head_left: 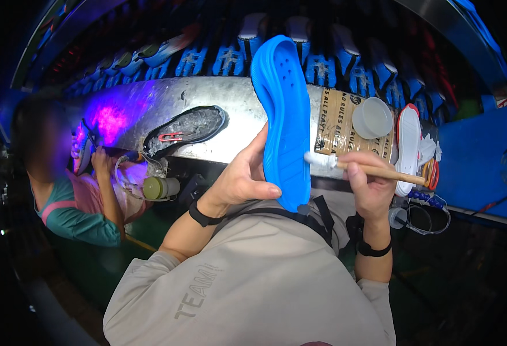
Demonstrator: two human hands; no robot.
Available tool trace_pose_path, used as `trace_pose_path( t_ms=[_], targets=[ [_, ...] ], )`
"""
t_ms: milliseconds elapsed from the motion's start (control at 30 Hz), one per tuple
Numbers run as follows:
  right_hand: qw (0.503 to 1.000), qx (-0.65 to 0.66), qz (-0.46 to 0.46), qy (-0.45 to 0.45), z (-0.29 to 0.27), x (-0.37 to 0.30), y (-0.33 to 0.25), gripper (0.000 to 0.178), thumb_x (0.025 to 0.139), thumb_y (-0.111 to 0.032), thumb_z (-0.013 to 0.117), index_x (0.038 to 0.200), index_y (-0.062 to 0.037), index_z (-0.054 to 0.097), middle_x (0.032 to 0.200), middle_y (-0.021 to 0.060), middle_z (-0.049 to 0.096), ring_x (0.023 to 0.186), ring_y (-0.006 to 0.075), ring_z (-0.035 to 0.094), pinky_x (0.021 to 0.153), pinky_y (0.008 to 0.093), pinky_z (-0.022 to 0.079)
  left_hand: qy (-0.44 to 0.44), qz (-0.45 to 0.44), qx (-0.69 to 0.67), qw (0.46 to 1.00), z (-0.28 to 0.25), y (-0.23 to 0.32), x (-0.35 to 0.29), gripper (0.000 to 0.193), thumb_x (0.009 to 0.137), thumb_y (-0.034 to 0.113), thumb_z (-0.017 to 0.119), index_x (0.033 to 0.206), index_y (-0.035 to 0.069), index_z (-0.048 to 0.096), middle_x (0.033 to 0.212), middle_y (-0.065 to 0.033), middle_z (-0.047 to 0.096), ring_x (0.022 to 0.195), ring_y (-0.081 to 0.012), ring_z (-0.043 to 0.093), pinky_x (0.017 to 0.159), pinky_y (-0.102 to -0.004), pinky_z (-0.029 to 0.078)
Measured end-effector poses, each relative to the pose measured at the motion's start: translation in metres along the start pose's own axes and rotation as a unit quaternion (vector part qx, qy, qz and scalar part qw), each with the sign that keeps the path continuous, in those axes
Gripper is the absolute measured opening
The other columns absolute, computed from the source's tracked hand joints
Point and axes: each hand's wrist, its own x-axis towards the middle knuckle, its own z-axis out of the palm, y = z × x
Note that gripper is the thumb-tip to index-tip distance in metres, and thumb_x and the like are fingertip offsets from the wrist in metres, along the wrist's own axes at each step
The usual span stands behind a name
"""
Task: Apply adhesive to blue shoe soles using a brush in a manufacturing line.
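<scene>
A bright blue shoe sole [286, 124] stands nearly upright in front of me, its hollow inner side with small holes near the top facing me. My left hand [243, 180] grips it by its lower left edge, the thumb lying across the front. In my right hand [370, 183] is a brush [374, 170] with a wooden handle, pinched between thumb and fingers. Its white bristle end points left and meets or nearly meets the sole's right edge; whether it touches I cannot tell.
Behind the sole runs a metal bench [207, 92] carrying a dark shoe sole [185, 130], printed cardboard [337, 124], a translucent cup [372, 117] and a white sole with red edging [408, 147]. Blue shoe parts [228, 60] line the back. At left sits another person [74, 196] holding a shoe.
</scene>
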Motion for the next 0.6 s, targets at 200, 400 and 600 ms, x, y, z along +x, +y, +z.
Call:
trace_pose_path(
  t_ms=[200, 400, 600],
  targets=[
    [0.998, 0.004, -0.004, 0.065, 0.007, 0.0, 0.002, 0.011, 0.085, -0.003, 0.064, 0.092, 0.0004, 0.072, 0.079, 0.0092, 0.067, 0.069, 0.0149, 0.062, 0.066, 0.0263, 0.048, -0.01, 0.021, 0.013, 1.0, -0.001, 0.001, 0.0, 0.124, 0.065, 0.014, 0.088, 0.158, 0.001, 0.008, 0.157, -0.0125, 0.03, 0.144, -0.0241, 0.033, 0.118, -0.0378, 0.027],
    [0.998, -0.025, -0.048, -0.02, -0.001, -0.009, -0.007, 0.01, 0.081, -0.001, 0.063, 0.087, -0.0004, 0.071, 0.074, 0.0092, 0.066, 0.064, 0.0161, 0.06, 0.059, 0.0282, 0.046, -0.011, 0.053, 0.026, 0.998, -0.009, -0.003, 0.001, 0.125, 0.063, 0.013, 0.089, 0.158, 0.0, 0.009, 0.156, -0.0127, 0.032, 0.143, -0.0246, 0.033, 0.117, -0.0382, 0.027],
    [0.999, 0.013, -0.024, 0.03, 0.0, -0.007, -0.009, 0.01, 0.082, -0.001, 0.063, 0.088, 0.0009, 0.071, 0.075, 0.0084, 0.067, 0.064, 0.0146, 0.059, 0.06, 0.0274, 0.046, -0.03, 0.06, 0.058, 0.996, -0.007, -0.002, 0.0, 0.126, 0.063, 0.012, 0.09, 0.158, 0.001, 0.007, 0.156, -0.0134, 0.032, 0.143, -0.0255, 0.034, 0.117, -0.0387, 0.028]
  ],
)
